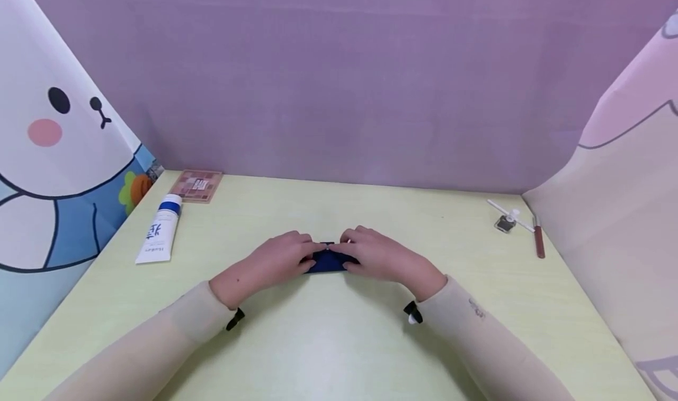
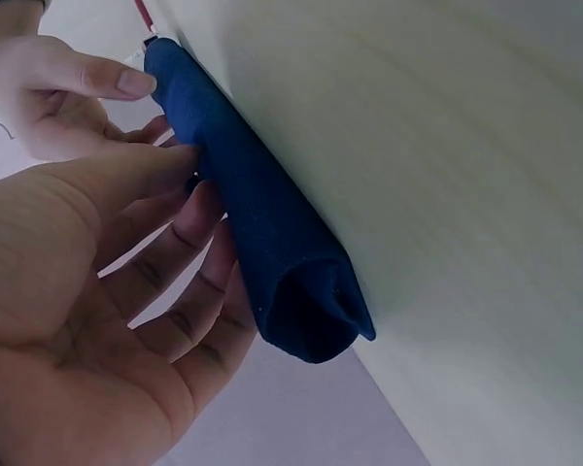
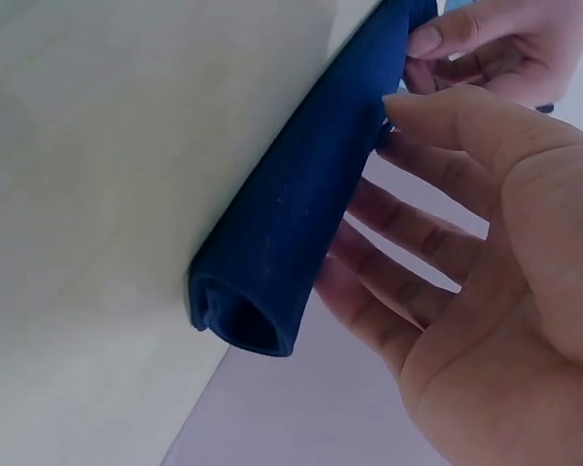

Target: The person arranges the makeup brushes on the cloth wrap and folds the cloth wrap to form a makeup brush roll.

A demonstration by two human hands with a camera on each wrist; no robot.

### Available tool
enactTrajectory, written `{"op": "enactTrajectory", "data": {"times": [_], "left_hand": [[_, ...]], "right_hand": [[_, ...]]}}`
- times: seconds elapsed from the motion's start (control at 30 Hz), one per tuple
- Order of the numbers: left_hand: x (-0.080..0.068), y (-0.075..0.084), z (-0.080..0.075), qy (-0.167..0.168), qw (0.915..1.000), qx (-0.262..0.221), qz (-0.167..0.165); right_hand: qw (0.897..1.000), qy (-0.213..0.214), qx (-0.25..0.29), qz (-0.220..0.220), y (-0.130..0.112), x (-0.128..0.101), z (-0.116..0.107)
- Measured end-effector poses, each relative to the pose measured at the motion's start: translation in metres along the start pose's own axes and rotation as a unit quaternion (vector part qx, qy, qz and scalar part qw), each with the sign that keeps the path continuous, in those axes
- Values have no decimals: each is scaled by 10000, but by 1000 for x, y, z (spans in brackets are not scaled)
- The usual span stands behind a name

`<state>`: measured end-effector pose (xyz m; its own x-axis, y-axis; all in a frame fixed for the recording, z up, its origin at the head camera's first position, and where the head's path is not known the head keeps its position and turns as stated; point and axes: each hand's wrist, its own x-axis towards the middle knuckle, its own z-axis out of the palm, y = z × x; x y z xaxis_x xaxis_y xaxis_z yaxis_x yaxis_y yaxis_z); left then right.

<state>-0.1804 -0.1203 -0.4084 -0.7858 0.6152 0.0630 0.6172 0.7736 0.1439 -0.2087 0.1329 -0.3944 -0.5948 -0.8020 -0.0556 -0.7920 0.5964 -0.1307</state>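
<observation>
Soft rolled navy cloth

Dark blue cloth roll, soft and matt, a fine weave with faint lint specks showing in the wrist views. The desk under it is pale yellow-green, smooth, with a mild sheen near the front. Over on the left, a white tube looks like smooth plastic, slightly glossy. The palette behind it has a printed, flat-looking top.
</observation>
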Motion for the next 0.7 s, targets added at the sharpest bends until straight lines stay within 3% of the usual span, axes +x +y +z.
{"op": "enactTrajectory", "data": {"times": [0.23,0.47,0.7], "left_hand": [[-1,0,2,6,9995,292,125],[1,2,3,-216,9990,389,28],[4,-2,3,-510,9984,248,41]], "right_hand": [[9985,20,-538,50,-7,2,4],[9967,180,-796,-18,-8,5,11],[9979,-9,-648,27,-3,6,11]]}}
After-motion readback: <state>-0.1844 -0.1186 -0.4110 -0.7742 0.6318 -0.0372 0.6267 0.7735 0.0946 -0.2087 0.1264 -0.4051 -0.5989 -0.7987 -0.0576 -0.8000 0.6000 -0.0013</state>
